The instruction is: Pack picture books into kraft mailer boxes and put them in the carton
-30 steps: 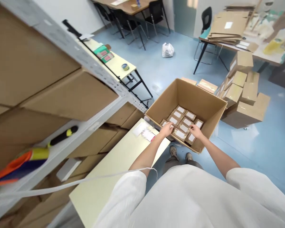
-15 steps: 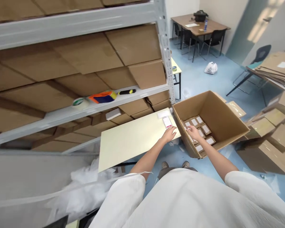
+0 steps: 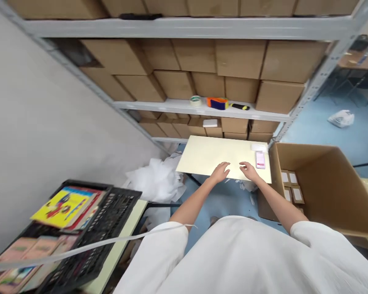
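Note:
My left hand [image 3: 221,172] hovers at the near edge of the pale yellow tabletop [image 3: 214,153], fingers apart and holding nothing. A short way to its right is my right hand [image 3: 247,170], also empty, its fingers bent a little and spread. Beyond that hand, at the tabletop's right end, lies a stack of white and pink labels or cards [image 3: 260,160], with a whitish flat packet [image 3: 259,148] behind it. To the right stands a large open carton [image 3: 322,183] with several small brown boxes [image 3: 297,194] bearing white labels inside.
Ahead, a grey metal shelf [image 3: 178,27] holds rows of cartons, a tape roll [image 3: 195,100], an orange-blue tape dispenser [image 3: 217,103] and a black-yellow cutter [image 3: 240,106]. At left, a black crate [image 3: 122,196] holds colourful books [image 3: 64,206]. White wrapping [image 3: 158,179] lies on the floor.
My view has turned left, bringing the crate of books into sight. My right hand has left the large carton and is now over the tabletop's near edge, close to my left hand.

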Available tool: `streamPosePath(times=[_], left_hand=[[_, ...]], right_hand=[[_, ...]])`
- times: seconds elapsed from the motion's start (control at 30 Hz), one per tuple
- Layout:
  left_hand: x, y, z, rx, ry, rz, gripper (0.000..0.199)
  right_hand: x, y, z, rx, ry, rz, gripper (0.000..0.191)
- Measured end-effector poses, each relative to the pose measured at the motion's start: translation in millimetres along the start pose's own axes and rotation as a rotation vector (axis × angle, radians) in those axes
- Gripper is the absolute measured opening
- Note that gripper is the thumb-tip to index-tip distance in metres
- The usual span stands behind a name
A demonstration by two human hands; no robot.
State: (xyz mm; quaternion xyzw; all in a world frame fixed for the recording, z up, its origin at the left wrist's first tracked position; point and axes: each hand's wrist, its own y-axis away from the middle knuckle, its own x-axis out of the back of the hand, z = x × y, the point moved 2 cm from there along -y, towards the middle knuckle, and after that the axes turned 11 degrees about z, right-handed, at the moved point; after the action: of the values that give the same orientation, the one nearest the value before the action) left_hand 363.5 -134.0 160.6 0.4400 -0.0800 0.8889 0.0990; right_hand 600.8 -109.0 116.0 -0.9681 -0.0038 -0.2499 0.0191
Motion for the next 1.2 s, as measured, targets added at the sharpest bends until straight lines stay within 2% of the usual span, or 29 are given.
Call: streamPosePath(times=[0.17,0.3,0.43,0.57,0.77,0.93,1.07,1.2], left_hand=[[71.7,59.4,-78.8,0.113,-0.008,0.139,0.047],[120.7,117.4,-133.7,0.205,-0.006,0.271,0.047],[160.3,179.7,-174.7,0.311,-0.002,0.406,0.047],[186.3,236.8,-205.3,0.457,-0.007,0.536,0.05],[208.2,304.2,-241.6,0.659,-0.036,0.705,0.047],[242.3,352.4,-263.5,0.819,-0.099,0.82,0.045],[268.0,394.6,-271.0,0.977,-0.17,0.92,0.046],[276.9,436.9,-270.8,1.099,-0.21,0.982,0.047]], right_hand=[[-106.8,-6.8,-67.3,0.108,-0.018,-0.126,0.029],[-199.4,-3.8,-120.1,0.179,-0.037,-0.259,0.03],[-286.7,7.0,-167.5,0.278,-0.058,-0.436,0.03],[-358.0,19.8,-206.3,0.39,-0.048,-0.607,0.03],[-447.3,35.1,-255.2,0.532,-0.056,-0.855,0.031],[-514.0,47.4,-299.9,0.631,-0.09,-1.029,0.032],[-557.0,65.6,-338.7,0.738,-0.132,-1.152,0.032],[-587.5,99.9,-373.2,0.857,-0.147,-1.281,0.032]])
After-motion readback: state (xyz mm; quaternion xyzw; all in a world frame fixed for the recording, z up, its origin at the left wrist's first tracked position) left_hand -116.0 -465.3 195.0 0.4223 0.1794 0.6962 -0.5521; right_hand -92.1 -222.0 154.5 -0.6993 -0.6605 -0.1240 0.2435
